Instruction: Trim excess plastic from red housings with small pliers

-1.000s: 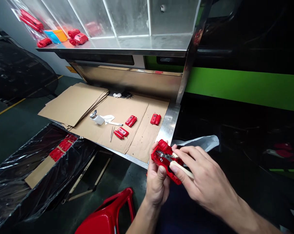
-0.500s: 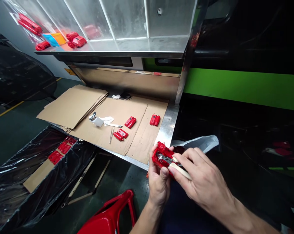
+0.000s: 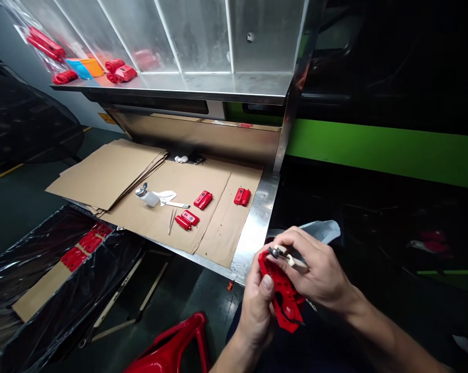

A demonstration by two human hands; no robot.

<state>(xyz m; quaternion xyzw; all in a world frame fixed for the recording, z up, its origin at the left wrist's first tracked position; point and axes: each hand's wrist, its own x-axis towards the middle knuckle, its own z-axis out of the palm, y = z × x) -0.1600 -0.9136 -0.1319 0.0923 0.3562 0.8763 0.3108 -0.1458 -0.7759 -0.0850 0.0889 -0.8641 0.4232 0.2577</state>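
Note:
My left hand [image 3: 260, 305] is closed around a red plastic housing [image 3: 281, 294], held just off the bench's right front corner with its open inside facing up. My right hand [image 3: 315, 269] pinches a small tool with a pale handle [image 3: 292, 260] and sets its dark tip [image 3: 273, 252] against the top edge of the housing. Three more red parts lie on the cardboard: one [image 3: 242, 196] nearest the right edge, one [image 3: 203, 199] in the middle, one [image 3: 186, 219] nearer the front.
A steel bench [image 3: 253, 233] is covered with cardboard sheets [image 3: 113, 168], with a small white bottle [image 3: 148, 197] and tweezers [image 3: 171, 221] on it. The shelf above [image 3: 203, 83] holds red parts at its left. A black-wrapped box with red parts [image 3: 78, 248] and a red stool [image 3: 172, 347] stand below.
Both hands have dropped lower and rightward in view. The housing has turned from lying crosswise to standing more lengthwise, and the tool tip has shifted to its top edge.

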